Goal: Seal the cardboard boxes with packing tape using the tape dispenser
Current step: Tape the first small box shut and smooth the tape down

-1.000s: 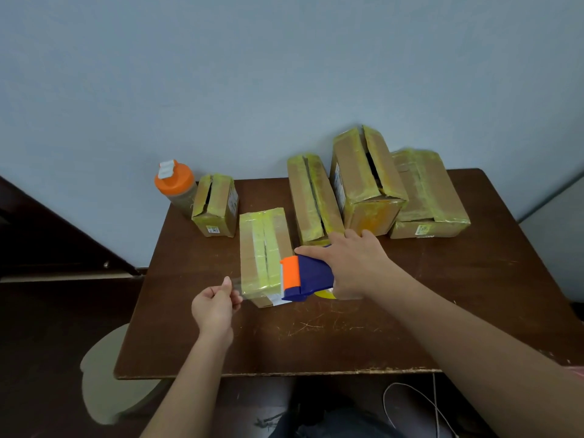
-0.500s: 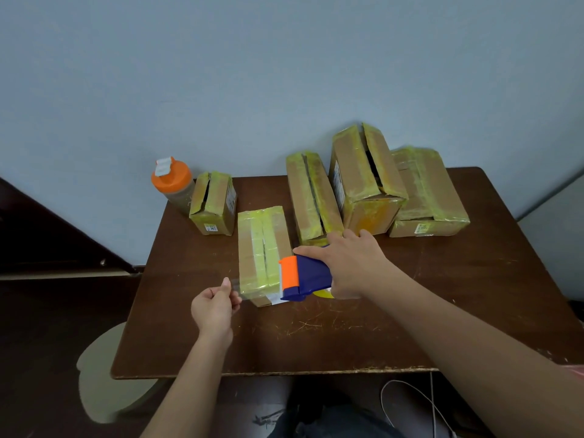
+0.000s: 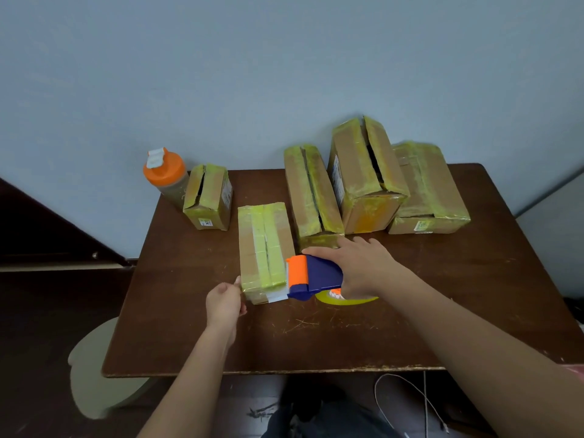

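A small, flat cardboard box striped with yellow-green packing tape [image 3: 264,248] lay near the middle of the scratched dark-brown wooden table [image 3: 474,295], its long axis running from 6 to 12 o'clock. It was judged to be light and fairly stiff, likely to slide on the smooth tabletop unless held at a corner or pressed from above. The blue plastic tape dispenser with an orange front plate [image 3: 313,276] was held at the box's near right corner, at about 4 o'clock from the box's centre, with the yellow tape roll [image 3: 347,300] showing beneath it. The dispenser was judged rigid and best taken by its handle; the tape itself would be thin, sticky and prone to wrinkling.

The right hand [image 3: 363,267] was wrapped over the dispenser's rear, its fingers spread along the top and the forearm reaching in from 5 o'clock. The left hand [image 3: 224,300] was curled at the box's near left corner, at 7 o'clock from its centre, the thumb and fingertips pinched at that corner; a strip of clear tape [image 3: 278,295] crossed the near end face, but whether its free end lay in the pinch could not be told.

Four more taped cardboard boxes [image 3: 366,175] stood along the far edge, from 11 to 2 o'clock, some with gaping top seams. An orange-lidded shaker bottle [image 3: 166,175] stood at 10 o'clock.
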A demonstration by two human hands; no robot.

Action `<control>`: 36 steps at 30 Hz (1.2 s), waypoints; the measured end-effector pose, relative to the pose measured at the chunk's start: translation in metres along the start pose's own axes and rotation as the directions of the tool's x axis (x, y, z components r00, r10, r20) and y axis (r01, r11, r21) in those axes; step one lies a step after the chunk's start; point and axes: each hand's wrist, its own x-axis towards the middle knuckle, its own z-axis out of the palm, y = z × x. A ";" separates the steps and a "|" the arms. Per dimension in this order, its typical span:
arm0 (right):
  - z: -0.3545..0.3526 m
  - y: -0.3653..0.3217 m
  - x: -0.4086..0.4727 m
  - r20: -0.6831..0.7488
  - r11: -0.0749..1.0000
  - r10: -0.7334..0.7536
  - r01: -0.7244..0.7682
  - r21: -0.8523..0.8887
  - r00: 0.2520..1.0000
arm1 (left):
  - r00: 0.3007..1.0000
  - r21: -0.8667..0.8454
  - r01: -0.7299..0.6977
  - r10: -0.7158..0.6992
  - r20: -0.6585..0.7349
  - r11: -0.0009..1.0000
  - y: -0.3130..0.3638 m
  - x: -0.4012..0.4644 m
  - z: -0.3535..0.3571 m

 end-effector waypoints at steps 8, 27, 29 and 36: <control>0.011 0.006 0.001 -0.010 0.999 0.008 -0.008 0.039 1.000 | 0.999 0.170 0.053 -0.053 -0.005 0.984 -0.002 0.004 -0.009; 0.023 -0.033 0.016 -0.071 0.949 -0.083 0.101 0.297 0.994 | 0.873 0.506 -0.468 0.468 0.137 0.725 0.038 0.002 -0.006; 0.025 -0.032 0.017 -0.067 0.950 -0.084 0.101 0.297 0.994 | 0.883 0.616 -0.420 0.456 0.109 0.666 0.036 0.001 0.008; 0.019 -0.007 0.017 -0.013 0.969 -0.132 0.132 0.208 0.991 | 0.911 0.786 -0.360 0.370 0.180 0.502 0.029 -0.002 0.026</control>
